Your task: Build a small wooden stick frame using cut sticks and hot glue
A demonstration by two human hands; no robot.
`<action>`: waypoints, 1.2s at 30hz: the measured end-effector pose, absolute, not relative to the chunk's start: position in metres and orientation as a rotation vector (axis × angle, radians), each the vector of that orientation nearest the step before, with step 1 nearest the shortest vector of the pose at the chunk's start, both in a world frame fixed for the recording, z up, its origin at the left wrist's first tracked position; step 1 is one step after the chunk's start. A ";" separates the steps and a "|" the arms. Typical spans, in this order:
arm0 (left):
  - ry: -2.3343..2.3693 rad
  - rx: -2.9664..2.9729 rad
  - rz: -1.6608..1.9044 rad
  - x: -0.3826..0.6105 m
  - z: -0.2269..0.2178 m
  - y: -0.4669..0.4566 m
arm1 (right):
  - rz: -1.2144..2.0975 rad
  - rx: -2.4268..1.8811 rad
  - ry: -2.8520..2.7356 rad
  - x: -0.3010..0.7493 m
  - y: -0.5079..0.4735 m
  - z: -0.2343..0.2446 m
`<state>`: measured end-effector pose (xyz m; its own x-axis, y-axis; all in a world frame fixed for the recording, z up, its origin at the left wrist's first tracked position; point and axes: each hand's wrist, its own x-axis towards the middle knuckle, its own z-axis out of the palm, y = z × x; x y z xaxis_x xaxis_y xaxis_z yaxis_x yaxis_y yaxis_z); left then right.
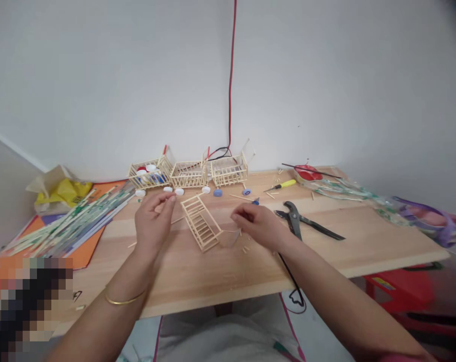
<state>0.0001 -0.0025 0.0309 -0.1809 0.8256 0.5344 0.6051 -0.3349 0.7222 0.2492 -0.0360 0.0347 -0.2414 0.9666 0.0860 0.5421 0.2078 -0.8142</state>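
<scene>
A small frame of thin wooden sticks (201, 223) lies tilted on the wooden table between my hands. It has slatted sides, and a thin piece juts from its near right corner. My left hand (156, 216) hovers left of the frame, thumb and fingers pressed together; whatever is in the pinch is too small to make out. To the right of the frame, my right hand (260, 226) has its fingers curled in, hiding what they hold, if anything. A blue pointed tip (255, 201) shows just behind it, and a black cord (294, 284) runs from beneath that forearm.
Three stick carts (190, 174) with bottle-cap wheels stand along the wall, the left one filled with caps. Pliers (294, 218) and a yellow-handled screwdriver (284, 185) lie right. Stick bundles (73, 216) cover the left side. A red stool (397, 289) stands below the right edge.
</scene>
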 end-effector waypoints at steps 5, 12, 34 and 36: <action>1.575 1.664 1.305 0.005 0.044 0.022 | 1.262 -1.308 -1.593 0.224 0.013 0.038; 1.282 1.262 1.270 0.015 0.023 0.032 | 1.790 -1.214 -1.315 0.196 0.042 0.022; 1.323 1.392 1.095 0.020 0.014 0.032 | 2.016 -0.985 -1.136 0.184 0.047 0.010; 1.308 1.378 1.094 0.021 0.014 0.031 | 2.017 -0.986 -1.141 0.184 0.047 0.010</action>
